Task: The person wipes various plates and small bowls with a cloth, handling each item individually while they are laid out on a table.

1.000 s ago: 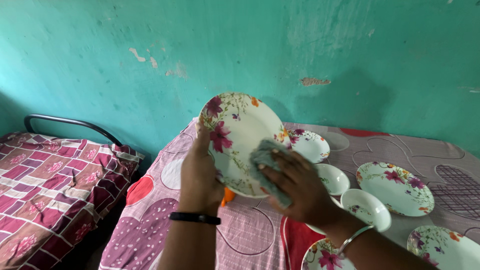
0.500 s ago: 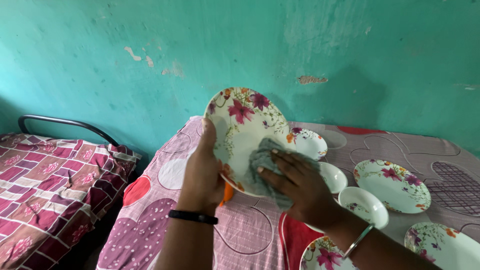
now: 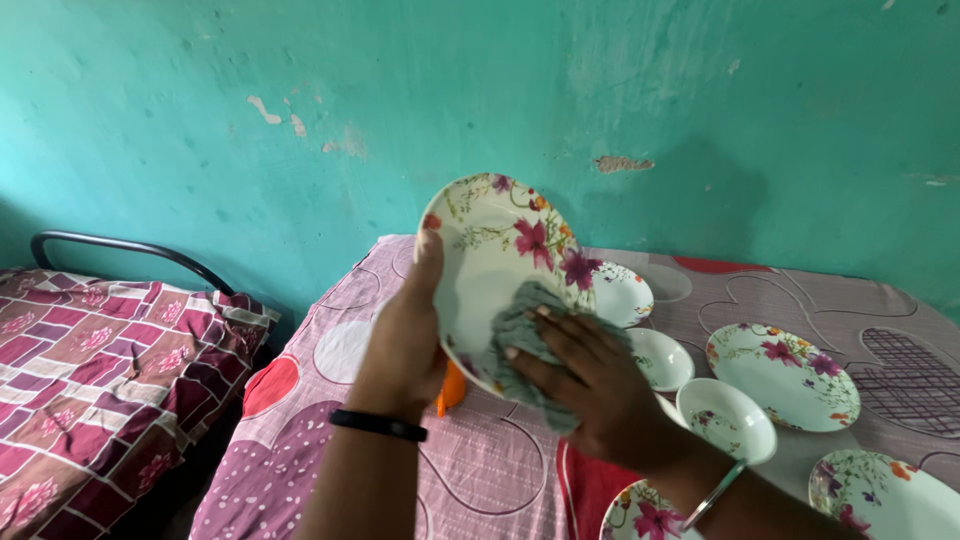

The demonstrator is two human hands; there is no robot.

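**A:** Starting at the fingers — the right hand [image 3: 600, 395] is spread flat-ish, fingers pressed down on a grey-green cloth [image 3: 525, 345] that's bunched against the face of the floral plate [image 3: 500, 270]. Not a closed fist, more of a loose clamp w/ the cloth pinned under the fingertips. The left hand [image 3: 405, 335] is curled round the plate's left rim, thumb laid up over the front edge, the other fingers hidden behind, so how tightly it's gripped at the back can't be told.

**B:** And the plate itself?

**A:** Held up in the air, tilted nearly upright, face turned toward the camera, above the near-left part of the table covered in a pink patterned sheet [image 3: 470, 480]. Something orange [image 3: 452, 390] is just visible below it, can't be made out properly.

**B:** So which step is it, imo?

**A:** Looks like mid-wipe — the lower-centre of the face is being covered, the upper flowered part isn't under the cloth. Next move prob calls for the cloth to be swept up toward the top rim while the plate is kept steady by the left hand, maybe turned a bit.

**B:** Other stuff around?

**A:** Small bowls [image 3: 725, 415] and more floral plates [image 3: 785, 375] laid out to the right on the sheet, well apart from the held one. A bed w/ a checked cover [image 3: 90, 380] sits to the left, a teal wall [image 3: 300, 90] is behind.
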